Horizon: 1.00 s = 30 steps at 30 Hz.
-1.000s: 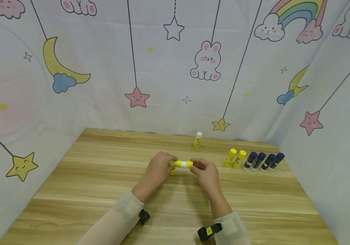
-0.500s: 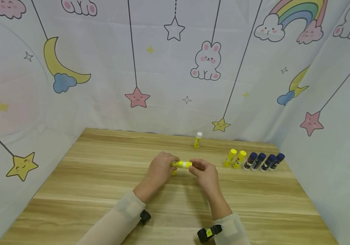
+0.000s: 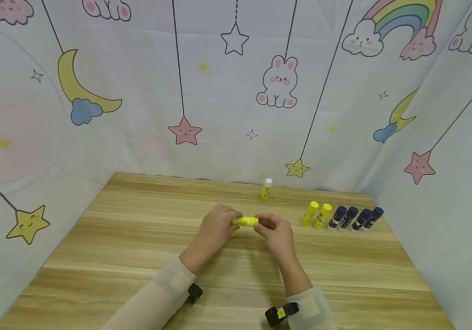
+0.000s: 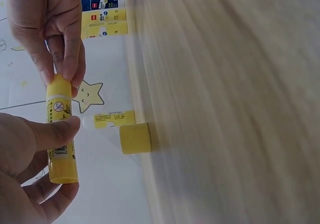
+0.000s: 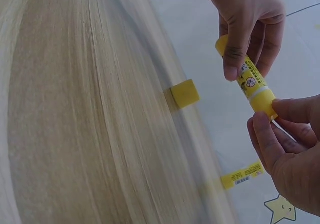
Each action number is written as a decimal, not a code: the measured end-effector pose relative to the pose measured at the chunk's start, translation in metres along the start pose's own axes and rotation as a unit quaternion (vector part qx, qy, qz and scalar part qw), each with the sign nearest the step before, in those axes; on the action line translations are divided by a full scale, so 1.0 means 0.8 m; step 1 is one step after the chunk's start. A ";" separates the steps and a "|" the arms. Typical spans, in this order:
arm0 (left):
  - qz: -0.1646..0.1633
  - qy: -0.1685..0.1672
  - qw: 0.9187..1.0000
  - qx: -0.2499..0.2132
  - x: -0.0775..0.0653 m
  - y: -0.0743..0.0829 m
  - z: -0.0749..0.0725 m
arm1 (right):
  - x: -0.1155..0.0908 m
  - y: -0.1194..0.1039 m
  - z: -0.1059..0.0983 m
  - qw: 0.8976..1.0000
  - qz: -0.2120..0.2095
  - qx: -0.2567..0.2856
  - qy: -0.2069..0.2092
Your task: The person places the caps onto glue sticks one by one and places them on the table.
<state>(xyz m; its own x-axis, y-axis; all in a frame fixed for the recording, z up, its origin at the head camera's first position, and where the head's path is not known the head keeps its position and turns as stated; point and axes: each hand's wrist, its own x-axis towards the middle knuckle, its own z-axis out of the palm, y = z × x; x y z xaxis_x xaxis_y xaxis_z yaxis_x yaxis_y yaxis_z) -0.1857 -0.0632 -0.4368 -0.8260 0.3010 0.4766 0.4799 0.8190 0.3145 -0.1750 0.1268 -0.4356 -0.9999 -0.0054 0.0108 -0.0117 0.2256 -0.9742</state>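
Note:
A yellow glue stick [image 3: 245,221] is held level above the table between both hands. My left hand [image 3: 218,227] grips its printed body, thumb across the label in the left wrist view. At the other end, the fingertips of my right hand [image 3: 276,233] pinch the yellow end section [image 5: 263,101], beside a narrow white band. Below, a short yellow cap [image 4: 135,139] stands on the table, mostly behind the left hand in the head view. Farther back stands another yellow glue stick [image 3: 266,189] with a white top.
On the right stand two yellow glue sticks [image 3: 317,214] and several dark blue glue sticks [image 3: 355,218] in a row. A white printed cloth [image 3: 219,91] hangs behind the wooden table [image 3: 137,229].
The white band on the held glue stick looks narrower than one second ago, and its yellow right end sits slightly farther left. The left hand has shifted a little right. Both hands keep their hold.

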 end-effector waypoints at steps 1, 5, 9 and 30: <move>0.002 0.002 1.000 -0.002 -0.001 -0.001 0.000 | 0.000 0.000 0.000 1.000 0.002 0.002 -0.001; 0.011 0.017 1.000 -0.009 -0.002 -0.003 0.003 | 0.000 0.000 0.001 1.000 0.003 0.009 -0.002; 0.021 0.028 0.999 -0.012 -0.002 -0.005 0.004 | 0.001 0.000 0.001 1.000 -0.002 0.015 0.000; 0.080 0.034 0.996 0.031 -0.002 -0.009 -0.001 | -0.003 0.001 0.004 0.998 0.008 0.069 0.000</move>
<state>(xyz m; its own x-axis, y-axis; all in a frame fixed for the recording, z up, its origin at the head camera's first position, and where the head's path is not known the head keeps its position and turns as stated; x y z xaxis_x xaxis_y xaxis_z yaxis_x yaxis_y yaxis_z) -0.1873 -0.0702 -0.4392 -0.7172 0.3990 0.5713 0.5837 0.7919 0.1797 -0.1729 0.1236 -0.4374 -1.0000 -0.0035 -0.0044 0.0041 0.0902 -0.9959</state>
